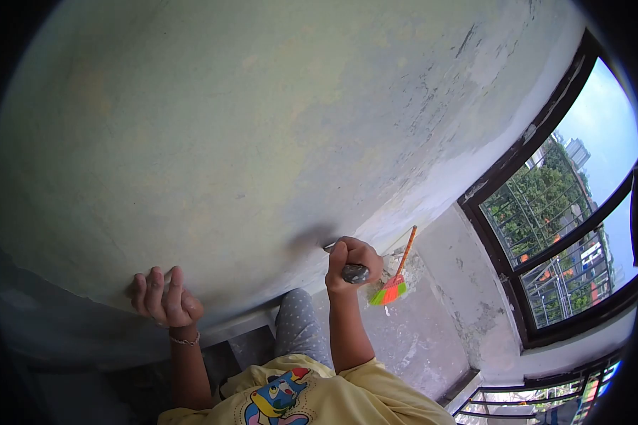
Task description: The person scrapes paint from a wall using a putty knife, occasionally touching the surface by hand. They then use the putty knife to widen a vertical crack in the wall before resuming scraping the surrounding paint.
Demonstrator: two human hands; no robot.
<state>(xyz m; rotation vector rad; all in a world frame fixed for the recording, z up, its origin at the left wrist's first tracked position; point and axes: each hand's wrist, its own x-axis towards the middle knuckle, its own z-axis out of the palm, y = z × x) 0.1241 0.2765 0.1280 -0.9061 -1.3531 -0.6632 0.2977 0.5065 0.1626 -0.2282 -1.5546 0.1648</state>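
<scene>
The person's left forearm (193, 379) reaches away from the near edge, left of the middle, with the wrist (183, 333) nearly in line with it. The left hand (164, 296) is half unfolded, its fingers loosely bent, slightly spread and pointing far. To its right, the right forearm (351, 329) also reaches far, leaning slightly left. The right hand (354, 262) is farther out, clenched in a firm grip, fingers wrapped round and thumb on the left side.
</scene>
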